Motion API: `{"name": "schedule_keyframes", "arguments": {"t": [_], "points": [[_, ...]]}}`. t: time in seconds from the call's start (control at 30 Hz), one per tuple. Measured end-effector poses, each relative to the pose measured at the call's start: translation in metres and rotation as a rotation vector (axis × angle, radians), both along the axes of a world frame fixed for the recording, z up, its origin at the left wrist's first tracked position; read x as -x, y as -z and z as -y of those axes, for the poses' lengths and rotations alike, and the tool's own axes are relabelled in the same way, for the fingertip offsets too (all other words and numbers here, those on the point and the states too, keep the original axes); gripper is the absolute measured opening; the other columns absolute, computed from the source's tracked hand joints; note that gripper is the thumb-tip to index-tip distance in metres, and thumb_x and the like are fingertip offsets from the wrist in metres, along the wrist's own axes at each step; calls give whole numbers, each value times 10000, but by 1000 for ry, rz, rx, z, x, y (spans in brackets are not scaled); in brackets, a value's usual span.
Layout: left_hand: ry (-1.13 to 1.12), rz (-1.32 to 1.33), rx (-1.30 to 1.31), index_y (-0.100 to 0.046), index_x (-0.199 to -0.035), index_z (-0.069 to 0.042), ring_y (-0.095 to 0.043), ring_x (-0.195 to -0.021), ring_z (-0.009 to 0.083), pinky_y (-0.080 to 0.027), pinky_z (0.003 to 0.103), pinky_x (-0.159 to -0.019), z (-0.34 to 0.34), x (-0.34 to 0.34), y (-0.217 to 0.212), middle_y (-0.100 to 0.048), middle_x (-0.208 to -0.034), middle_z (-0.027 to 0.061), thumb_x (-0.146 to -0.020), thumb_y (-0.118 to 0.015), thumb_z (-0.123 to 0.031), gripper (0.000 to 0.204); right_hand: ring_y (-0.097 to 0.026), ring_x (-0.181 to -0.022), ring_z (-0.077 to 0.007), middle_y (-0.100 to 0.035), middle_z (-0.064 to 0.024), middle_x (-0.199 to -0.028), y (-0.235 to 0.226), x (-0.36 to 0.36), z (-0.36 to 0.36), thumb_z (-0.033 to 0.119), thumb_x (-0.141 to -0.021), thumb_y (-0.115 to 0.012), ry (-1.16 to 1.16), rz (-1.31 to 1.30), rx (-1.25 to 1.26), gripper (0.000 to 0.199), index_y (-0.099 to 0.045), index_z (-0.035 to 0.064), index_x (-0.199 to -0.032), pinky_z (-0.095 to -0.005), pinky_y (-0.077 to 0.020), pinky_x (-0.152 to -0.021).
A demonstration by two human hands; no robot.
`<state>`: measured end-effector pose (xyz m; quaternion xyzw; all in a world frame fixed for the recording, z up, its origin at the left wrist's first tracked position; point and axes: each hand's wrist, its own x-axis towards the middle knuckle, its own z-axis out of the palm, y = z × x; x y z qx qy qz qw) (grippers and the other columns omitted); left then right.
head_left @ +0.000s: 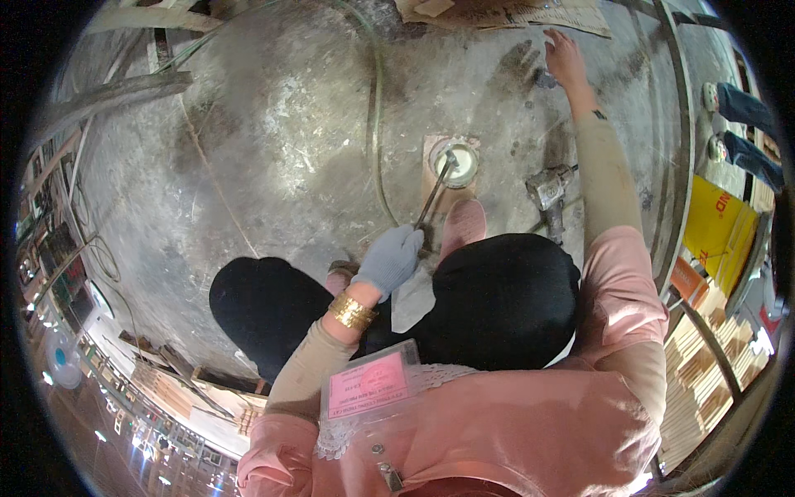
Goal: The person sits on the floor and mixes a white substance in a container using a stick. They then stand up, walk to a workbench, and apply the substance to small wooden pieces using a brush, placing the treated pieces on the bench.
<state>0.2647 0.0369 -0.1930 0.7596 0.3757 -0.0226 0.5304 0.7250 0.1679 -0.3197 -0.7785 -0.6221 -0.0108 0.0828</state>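
My left hand [392,258], in a grey knitted glove, is closed around the handle of a long thin tool [431,201]. The tool's small dark head sits at a round container [470,175] of white stuff; whether it is a brush head I cannot make out. Under the container lies a brown square board [430,149]. My bare right hand [564,58] reaches far forward over the floor with its fingers extended, holding nothing. Just ahead of it is a flat sheet of cardboard [530,16].
A silver and dark pistol-shaped power tool [548,192] lies on the concrete floor, right of the container. A greenish hose [378,124] runs along the floor. Wooden beams [116,95] stand at left. Another person's legs [745,124] and a yellow panel [717,228] are at right.
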Motion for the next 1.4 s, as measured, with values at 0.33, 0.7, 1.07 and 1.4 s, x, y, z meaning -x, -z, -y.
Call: {"name": "schedule_keyframes", "arguments": {"t": [0.33,0.7,1.07,1.4], "points": [[-302,-51,354,-539,-815,-3,-517,-600,260,-423,355,-575,2,-9,-9,-531,-666,146,-927,-435,-244,285,-472,-1095,-276,-546,-141,-1141,38,-47,-34,171,-829,-592,-170,49,267,244,-577,98,-1061,-414,-396,-901],[-517,-35,979,-578,-817,-15,-512,-648,119,-437,262,-643,-24,-6,-18,-567,-715,32,-940,-452,-214,266,-598,-829,-296,-600,-118,-918,-3,0,58,147,-876,-507,-123,-364,296,269,-519,34,-1120,-386,-489,-731],[-534,59,1127,-548,-806,-31,-491,-571,122,-414,240,-553,-20,-24,-14,-541,-668,33,-945,-436,-242,277,-596,-833,-129,-594,-61,-910,-101,188,188,131,-906,-510,445,-1921,708,232,-552,-5,-1089,-267,-479,-721],[-282,5,999,-560,-898,-20,-502,-623,89,-431,230,-578,-11,-19,1,-556,-730,22,-923,-473,-157,164,-619,-752,-140,-632,-99,-837,-101,253,166,148,-895,-534,272,-1958,591,230,-580,-23,-1040,-254,-501,-701]]}}
